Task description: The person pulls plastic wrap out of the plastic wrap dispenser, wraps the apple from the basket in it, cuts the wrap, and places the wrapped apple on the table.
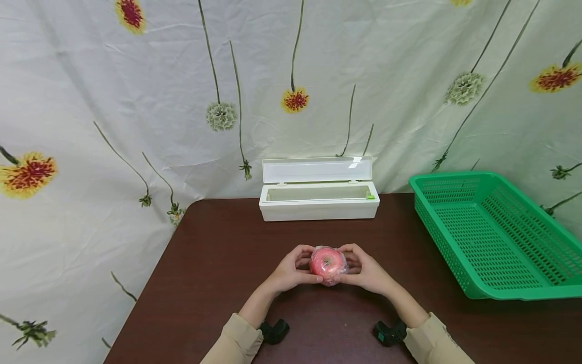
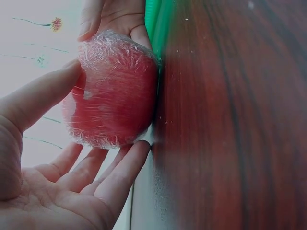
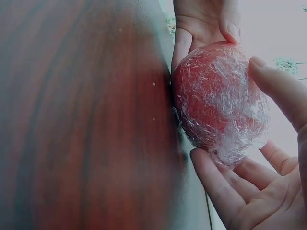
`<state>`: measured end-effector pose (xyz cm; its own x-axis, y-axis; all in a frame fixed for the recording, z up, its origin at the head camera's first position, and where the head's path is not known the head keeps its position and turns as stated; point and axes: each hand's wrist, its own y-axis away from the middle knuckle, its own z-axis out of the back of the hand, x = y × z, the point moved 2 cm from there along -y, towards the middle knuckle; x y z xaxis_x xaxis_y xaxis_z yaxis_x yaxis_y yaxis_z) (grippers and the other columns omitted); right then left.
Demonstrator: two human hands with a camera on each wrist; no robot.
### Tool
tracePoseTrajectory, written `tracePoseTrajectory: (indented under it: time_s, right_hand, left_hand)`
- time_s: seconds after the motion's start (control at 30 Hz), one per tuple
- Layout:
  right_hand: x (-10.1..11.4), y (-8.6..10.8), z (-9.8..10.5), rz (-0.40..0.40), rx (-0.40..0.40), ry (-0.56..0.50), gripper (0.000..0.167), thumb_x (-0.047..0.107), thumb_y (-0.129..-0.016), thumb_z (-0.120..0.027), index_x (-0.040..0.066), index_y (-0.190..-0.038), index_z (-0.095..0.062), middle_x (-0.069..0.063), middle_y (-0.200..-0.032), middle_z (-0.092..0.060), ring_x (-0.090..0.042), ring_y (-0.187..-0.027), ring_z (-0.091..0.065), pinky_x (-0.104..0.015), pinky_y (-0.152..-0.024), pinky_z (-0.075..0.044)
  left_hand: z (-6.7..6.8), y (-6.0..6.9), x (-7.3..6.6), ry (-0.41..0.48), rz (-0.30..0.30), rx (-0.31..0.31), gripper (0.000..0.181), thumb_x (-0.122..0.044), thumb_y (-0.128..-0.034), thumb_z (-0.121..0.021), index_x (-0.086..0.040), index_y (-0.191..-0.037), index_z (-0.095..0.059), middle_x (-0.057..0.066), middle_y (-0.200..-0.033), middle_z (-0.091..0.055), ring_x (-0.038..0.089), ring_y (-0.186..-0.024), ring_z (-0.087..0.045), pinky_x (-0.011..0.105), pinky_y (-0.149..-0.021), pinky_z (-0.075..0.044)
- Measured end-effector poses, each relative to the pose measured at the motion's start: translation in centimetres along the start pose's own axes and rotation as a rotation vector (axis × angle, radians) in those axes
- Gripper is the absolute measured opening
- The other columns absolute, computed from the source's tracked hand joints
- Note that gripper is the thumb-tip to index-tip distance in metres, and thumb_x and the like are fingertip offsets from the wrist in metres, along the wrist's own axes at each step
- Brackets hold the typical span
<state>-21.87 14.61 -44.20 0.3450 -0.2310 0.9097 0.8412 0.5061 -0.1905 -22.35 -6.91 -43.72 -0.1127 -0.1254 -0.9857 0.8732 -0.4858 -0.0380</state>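
A red apple (image 1: 328, 265) wrapped in clear plastic film sits at the middle of the dark wooden table, its stem end facing up. My left hand (image 1: 293, 269) holds it from the left, thumb in front and fingers behind. From the other side my right hand (image 1: 365, 270) grips it the same way. In the left wrist view the film lies fairly tight over the apple (image 2: 112, 91). The right wrist view shows crumpled, bunched film on the apple (image 3: 220, 100). Its underside appears to touch the table.
Behind the hands stands a long white box (image 1: 318, 211) with its lid raised and a small green piece at its right end. A green plastic basket (image 1: 482, 283) is at the right. A flower-printed cloth (image 1: 173, 81) hangs behind the brown table (image 1: 204, 273).
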Motion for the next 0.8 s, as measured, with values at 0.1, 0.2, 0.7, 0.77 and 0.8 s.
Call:
tracePoseTrajectory:
  time_s: [0.1,0.2,0.7,0.77,0.8]
  right_hand:
    - [-0.9,-0.1,-0.1,0.004,0.013,-0.004,0.057,0.002,-0.081,-0.072,-0.008,-0.125,-0.037,-0.026,-0.119,-0.056,-0.036,-0.106,-0.057,-0.041,-0.083,-0.052]
    - [-2.1,-0.2,-0.2,0.003,0.016,0.001,0.058,0.005,-0.082,-0.071,-0.005,-0.127,-0.036,-0.023,-0.121,-0.056,-0.032,-0.107,-0.057,-0.038,-0.084,-0.052]
    - [-3.1,-0.3,0.2,-0.037,0.039,0.035,0.046,0.020,-0.094,-0.059,0.002,-0.129,-0.038,-0.019,-0.125,-0.054,-0.031,-0.115,-0.054,-0.032,-0.090,-0.047]
    - [-3.0,-0.2,0.4,-0.052,0.031,0.053,0.045,0.021,-0.095,-0.057,0.002,-0.130,-0.038,-0.020,-0.126,-0.053,-0.032,-0.117,-0.053,-0.037,-0.091,-0.047]
    - [-3.0,-0.2,0.5,-0.065,0.023,0.067,0.045,0.023,-0.095,-0.057,0.002,-0.130,-0.039,-0.020,-0.127,-0.053,-0.033,-0.117,-0.052,-0.039,-0.092,-0.047]
  left_hand:
    - [0.0,0.0,0.0,-0.009,0.005,0.001,0.060,0.001,-0.0765,-0.074,0.007,-0.126,-0.042,0.021,-0.125,-0.050,0.037,-0.114,-0.051,0.040,-0.090,-0.049]
    - [0.1,0.0,-0.1,-0.015,0.008,0.005,0.060,0.001,-0.0769,-0.074,0.007,-0.127,-0.042,0.021,-0.125,-0.049,0.038,-0.114,-0.051,0.040,-0.090,-0.049]
    - [0.4,-0.9,1.8,-0.114,-0.001,0.034,0.061,-0.003,-0.0779,-0.074,0.003,-0.129,-0.041,0.018,-0.127,-0.049,0.036,-0.113,-0.053,0.042,-0.088,-0.049]
    - [0.4,-0.9,2.2,-0.130,0.003,0.033,0.062,-0.006,-0.0779,-0.075,0.000,-0.130,-0.042,0.016,-0.128,-0.049,0.034,-0.113,-0.054,0.041,-0.088,-0.050]
    - [0.5,-0.9,2.2,-0.146,0.003,0.036,0.063,-0.008,-0.0778,-0.076,-0.001,-0.130,-0.042,0.016,-0.129,-0.049,0.034,-0.113,-0.054,0.040,-0.088,-0.050]
